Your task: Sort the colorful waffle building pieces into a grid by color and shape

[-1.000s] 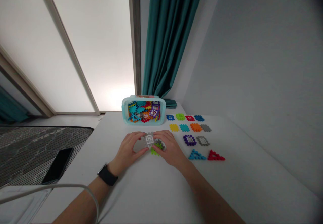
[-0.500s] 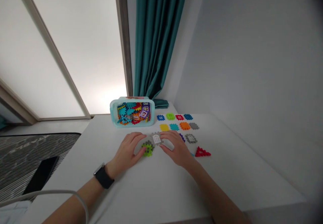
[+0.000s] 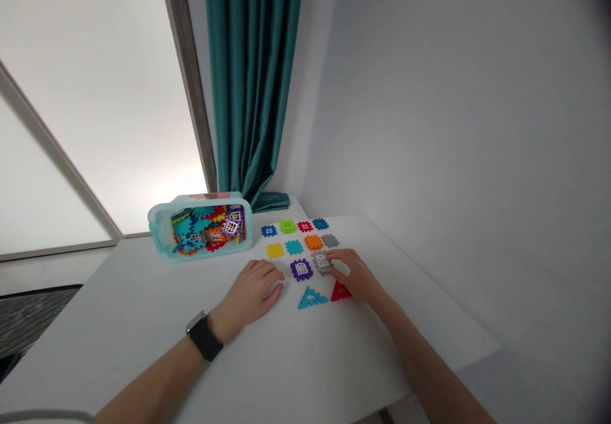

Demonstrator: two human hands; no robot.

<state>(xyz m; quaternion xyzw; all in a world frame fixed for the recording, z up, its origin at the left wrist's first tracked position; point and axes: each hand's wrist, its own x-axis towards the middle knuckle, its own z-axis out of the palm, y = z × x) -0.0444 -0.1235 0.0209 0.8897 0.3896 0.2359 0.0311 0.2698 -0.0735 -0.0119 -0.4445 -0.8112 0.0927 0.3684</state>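
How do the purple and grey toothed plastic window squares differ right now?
The purple toothed plastic square lies untouched; the grey toothed plastic square has the right hand at its edge. Purple sits left of grey in view. Both have white window-grid inserts.

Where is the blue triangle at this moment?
In the head view, the blue triangle lies on the table, right of the left hand, left of the red triangle and just below the purple window piece.

Teal curtain near pale grey wall
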